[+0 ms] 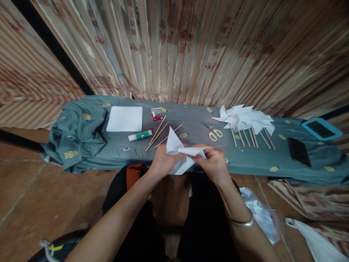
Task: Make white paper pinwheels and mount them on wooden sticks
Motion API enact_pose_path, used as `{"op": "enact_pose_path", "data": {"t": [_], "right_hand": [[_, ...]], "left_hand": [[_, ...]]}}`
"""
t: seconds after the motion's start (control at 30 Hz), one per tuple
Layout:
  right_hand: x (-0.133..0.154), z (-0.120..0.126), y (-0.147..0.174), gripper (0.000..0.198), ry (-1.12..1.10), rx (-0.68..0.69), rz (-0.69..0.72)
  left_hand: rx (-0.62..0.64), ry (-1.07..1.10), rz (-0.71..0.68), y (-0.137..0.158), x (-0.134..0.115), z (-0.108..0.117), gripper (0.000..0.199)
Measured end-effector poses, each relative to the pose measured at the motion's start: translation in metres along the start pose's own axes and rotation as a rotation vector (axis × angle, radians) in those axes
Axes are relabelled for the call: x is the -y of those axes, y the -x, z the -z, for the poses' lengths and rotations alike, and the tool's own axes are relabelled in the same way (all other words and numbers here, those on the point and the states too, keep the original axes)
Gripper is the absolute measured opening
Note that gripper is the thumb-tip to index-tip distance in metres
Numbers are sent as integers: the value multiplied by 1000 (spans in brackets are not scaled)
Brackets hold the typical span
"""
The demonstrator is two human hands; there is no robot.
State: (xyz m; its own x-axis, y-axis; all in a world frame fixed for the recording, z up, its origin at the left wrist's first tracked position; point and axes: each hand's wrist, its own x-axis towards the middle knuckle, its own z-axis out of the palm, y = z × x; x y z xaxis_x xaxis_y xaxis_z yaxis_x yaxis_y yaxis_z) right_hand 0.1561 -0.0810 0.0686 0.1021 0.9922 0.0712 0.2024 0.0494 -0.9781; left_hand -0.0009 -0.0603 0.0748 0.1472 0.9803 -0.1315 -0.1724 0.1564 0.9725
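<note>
My left hand [164,161] and my right hand [215,163] pinch a white paper pinwheel [173,141] between them, just over the front edge of the cloth-covered bench. Its corners are curled in toward the middle, and one point stands upright. My fingers hide parts of the paper. Just beyond the left hand lie three loose wooden sticks [159,135]. A pair of scissors [214,134] with pale yellow handles rests past the right hand. The glue stick [140,135], white and green, lies to the left of the sticks.
White paper sheets [124,119] are stacked at left, near a small red box [157,114] of metal pins. Several finished pinwheels [244,117] on sticks overlap at right. Farther right lie a black phone [299,151] and a blue-framed object [321,129]. A plastic bag [259,211] sits on the floor.
</note>
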Motion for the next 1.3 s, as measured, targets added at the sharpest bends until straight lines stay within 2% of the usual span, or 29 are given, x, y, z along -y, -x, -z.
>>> {"op": "enact_pose_path", "data": {"t": [0.1,0.17,0.27,0.33,0.4,0.47,0.5,0.57,0.67,0.77,0.87,1.0,1.07,1.13,1.2,1.3], "right_hand": [[-4,4,-13,17,22,1,7],[-4,9,-25,17,31,-24,2],[-4,19,-43,11,86,-90,39],[-6,26,-51,10,158,-91,93],[-12,29,-54,15,200,-57,148],[-18,28,-51,19,214,-8,216],[-21,27,-47,22,225,18,262],[-24,25,-40,28,293,66,361],[-21,24,-31,27,348,116,471],[-16,29,-29,21,333,123,533],[-14,37,-31,21,320,73,546],[-14,46,-32,21,325,5,535],[-14,48,-32,20,323,-11,543],[-14,49,-32,20,319,-28,557],[-13,48,-33,20,325,-53,562],[-11,46,-35,18,326,-120,577]], "left_hand": [[1,32,10,-11,1,-3,23],[16,87,1,-21,0,-2,34],[24,127,-52,-41,3,8,58],[24,76,-89,-59,11,18,61],[10,-51,-126,-80,25,26,51],[-60,-400,-162,-101,41,31,40],[-81,-478,-168,-111,49,31,37],[-84,-584,-190,-127,61,30,28],[-68,-704,-230,-141,68,23,27],[-61,-778,-241,-145,64,17,22],[-44,-801,-230,-140,55,8,15],[36,-708,-216,-118,41,-14,9],[103,-344,-69,-101,35,-24,14],[137,-93,52,-87,29,-30,17],[145,2,104,-77,24,-33,17],[75,142,180,-70,17,-36,18]]}}
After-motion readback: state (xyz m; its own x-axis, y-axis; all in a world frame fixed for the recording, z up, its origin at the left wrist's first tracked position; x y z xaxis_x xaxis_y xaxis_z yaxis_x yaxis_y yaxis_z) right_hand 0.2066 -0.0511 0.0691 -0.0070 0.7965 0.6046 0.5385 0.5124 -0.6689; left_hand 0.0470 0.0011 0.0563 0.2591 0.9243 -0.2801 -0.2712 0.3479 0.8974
